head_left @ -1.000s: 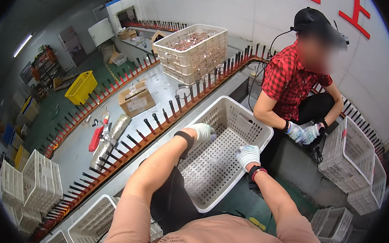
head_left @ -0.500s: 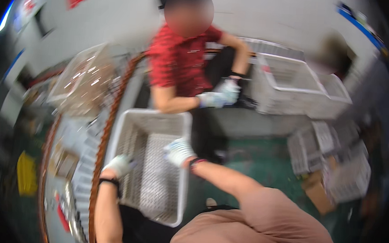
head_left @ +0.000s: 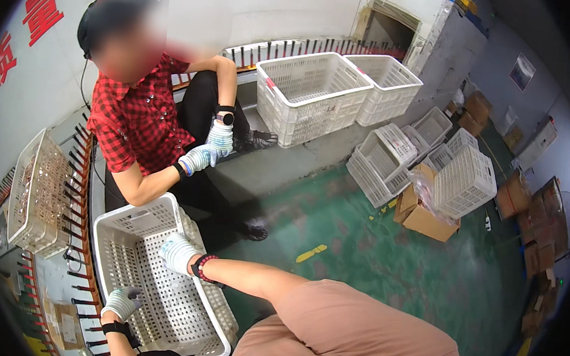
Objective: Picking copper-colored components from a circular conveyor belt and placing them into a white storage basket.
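A white perforated plastic crate (head_left: 222, 319) stands in front of me, its slotted floor bare. My left hand (head_left: 122, 303), in a striped knit glove with dark fingertips, is at the crate's left side, its fingers bent and somewhat apart, holding nothing. Over the crate, close to its right wall, hovers my right hand (head_left: 178, 253) in a similar glove. Its fingers curl downward and in, and no object shows in them. Across the crate sits a co-worker (head_left: 138, 108) in a red and black checked shirt, the gloved hands (head_left: 209, 151) resting together.
Behind the crate runs a roller conveyor (head_left: 86, 230) carrying another crate (head_left: 36, 194) with plastic-wrapped contents. Two large white crates (head_left: 313, 104) stand on a ledge ahead. Stacked crates (head_left: 382, 161) and an open cardboard box (head_left: 427, 218) lie on the green floor (head_left: 331, 274).
My view has swung to the right, so the crate and co-worker appear farther left. The picture is sharper now. Both my hands remain at the crate.
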Demonstrator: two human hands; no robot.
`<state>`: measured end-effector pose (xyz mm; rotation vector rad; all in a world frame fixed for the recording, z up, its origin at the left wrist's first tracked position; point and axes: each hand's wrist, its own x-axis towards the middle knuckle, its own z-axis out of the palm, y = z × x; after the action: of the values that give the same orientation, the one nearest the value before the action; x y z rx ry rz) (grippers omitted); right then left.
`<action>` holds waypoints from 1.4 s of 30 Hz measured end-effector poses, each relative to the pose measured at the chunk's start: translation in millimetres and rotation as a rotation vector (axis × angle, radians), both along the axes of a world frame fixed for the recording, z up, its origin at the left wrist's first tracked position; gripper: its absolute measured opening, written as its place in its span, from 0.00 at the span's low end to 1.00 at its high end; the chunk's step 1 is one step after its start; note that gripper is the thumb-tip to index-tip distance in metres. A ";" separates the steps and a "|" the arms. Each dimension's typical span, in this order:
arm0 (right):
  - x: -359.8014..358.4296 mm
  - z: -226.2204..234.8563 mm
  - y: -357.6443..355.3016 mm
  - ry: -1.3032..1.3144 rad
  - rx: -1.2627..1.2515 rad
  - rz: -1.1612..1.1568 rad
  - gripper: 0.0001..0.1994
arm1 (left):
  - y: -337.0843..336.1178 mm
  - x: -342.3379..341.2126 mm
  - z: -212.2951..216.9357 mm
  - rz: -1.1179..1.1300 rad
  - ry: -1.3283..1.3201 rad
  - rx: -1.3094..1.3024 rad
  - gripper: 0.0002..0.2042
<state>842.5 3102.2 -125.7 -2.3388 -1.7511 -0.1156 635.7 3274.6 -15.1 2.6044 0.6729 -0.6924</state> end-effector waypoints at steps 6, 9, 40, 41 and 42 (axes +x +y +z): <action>4.0 0.5 -4.8 -0.016 -0.004 -0.037 0.14 | 4.6 -1.6 -2.3 0.095 0.011 -0.100 0.22; -1.9 10.8 -1.8 -0.037 -0.058 0.002 0.14 | 16.7 -16.0 -7.6 0.124 0.010 -0.040 0.17; 7.9 6.9 -9.1 0.133 0.062 -0.094 0.12 | -71.1 17.7 11.3 -0.045 0.275 -0.240 0.23; 5.8 12.7 -12.4 0.086 0.031 -0.061 0.12 | -78.8 15.1 16.4 0.031 0.270 -0.276 0.23; 4.3 18.3 -15.2 0.039 0.001 -0.028 0.12 | -81.0 13.5 17.6 0.107 0.264 -0.312 0.23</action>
<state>846.8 3087.0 -107.4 -2.3494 -1.7009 -0.0752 649.2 3193.6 2.5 2.1988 0.7098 -1.0289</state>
